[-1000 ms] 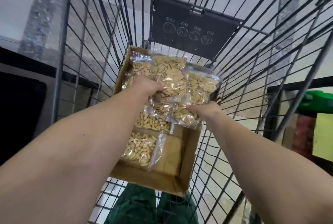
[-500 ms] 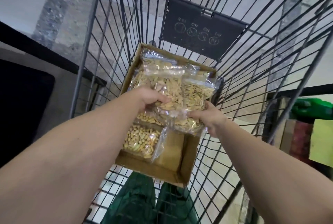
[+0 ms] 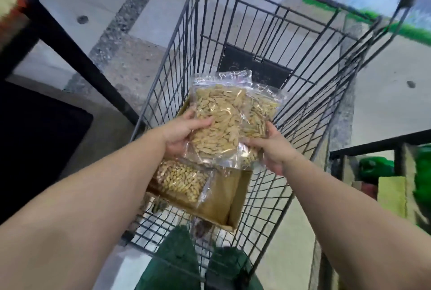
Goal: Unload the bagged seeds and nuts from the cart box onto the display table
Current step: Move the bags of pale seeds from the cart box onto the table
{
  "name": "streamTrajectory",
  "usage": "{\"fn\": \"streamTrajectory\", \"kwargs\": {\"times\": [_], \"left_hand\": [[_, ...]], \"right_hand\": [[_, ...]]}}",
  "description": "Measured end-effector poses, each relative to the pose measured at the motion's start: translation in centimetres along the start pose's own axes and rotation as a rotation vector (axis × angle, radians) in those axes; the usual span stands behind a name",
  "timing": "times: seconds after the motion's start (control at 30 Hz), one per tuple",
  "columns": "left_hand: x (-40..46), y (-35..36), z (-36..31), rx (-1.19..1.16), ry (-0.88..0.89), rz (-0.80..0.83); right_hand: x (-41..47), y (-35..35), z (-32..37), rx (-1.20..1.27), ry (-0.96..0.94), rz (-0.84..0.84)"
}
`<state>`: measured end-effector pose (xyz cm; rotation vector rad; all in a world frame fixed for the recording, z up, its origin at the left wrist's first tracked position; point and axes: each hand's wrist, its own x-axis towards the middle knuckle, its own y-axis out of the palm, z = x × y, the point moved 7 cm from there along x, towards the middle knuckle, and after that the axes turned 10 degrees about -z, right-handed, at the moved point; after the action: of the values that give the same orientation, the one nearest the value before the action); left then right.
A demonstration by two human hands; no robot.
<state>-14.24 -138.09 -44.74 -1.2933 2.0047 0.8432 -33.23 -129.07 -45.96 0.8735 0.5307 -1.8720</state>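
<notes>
A stack of clear bags of pale seeds [image 3: 219, 122] is held up above the cardboard box [image 3: 224, 198] in the wire cart [image 3: 303, 61]. My left hand [image 3: 184, 133] grips the stack's left side, thumb across the front bag. My right hand [image 3: 268, 147] holds the right side, where a second seed bag [image 3: 258, 115] sticks out behind the first. Another bag of nuts [image 3: 179, 180] still lies in the box below my left wrist. The far end of the box is hidden behind the bags.
A black table frame [image 3: 70, 49] stands left of the cart, with a dark surface [image 3: 35, 145] below it. A black rack with green and yellow goods [image 3: 391, 182] stands at the right. My green shoes [image 3: 200, 264] show under the cart.
Both hands have lifted the seed bags up out of the box and closer together into one stack. The view has tilted up, showing the cart's far rim.
</notes>
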Motion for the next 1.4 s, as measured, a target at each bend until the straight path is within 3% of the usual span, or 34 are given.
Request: {"fn": "streamTrajectory", "kwargs": {"times": [0.27,0.53,0.77,1.03,1.2,1.4], "left_hand": [[-14.3,-4.3,0.4,-0.059,0.240,-0.232],[-32.2,-12.8,8.3,-0.316,0.426,-0.544],[-51.5,-21.5,23.2,-0.533,0.568,-0.908],[-75.1,-27.7,48.0,-0.814,0.584,-1.359],[-87.4,-29.4,61.0,-0.874,0.558,-1.549],[-94.0,-32.0,67.4,-0.900,0.602,-1.580]], "right_hand": [[-8.8,6.4,4.4,-0.074,-0.191,0.214],[-22.2,20.1,1.4,-0.366,-0.337,0.508],[-38.1,34.9,-11.8,-0.667,-0.285,0.880],[-61.8,46.5,-36.7,-0.920,-0.365,1.292],[-73.9,50.0,-50.0,-0.892,-0.398,1.398],[-81.0,53.6,-56.6,-0.889,-0.581,1.382]]}}
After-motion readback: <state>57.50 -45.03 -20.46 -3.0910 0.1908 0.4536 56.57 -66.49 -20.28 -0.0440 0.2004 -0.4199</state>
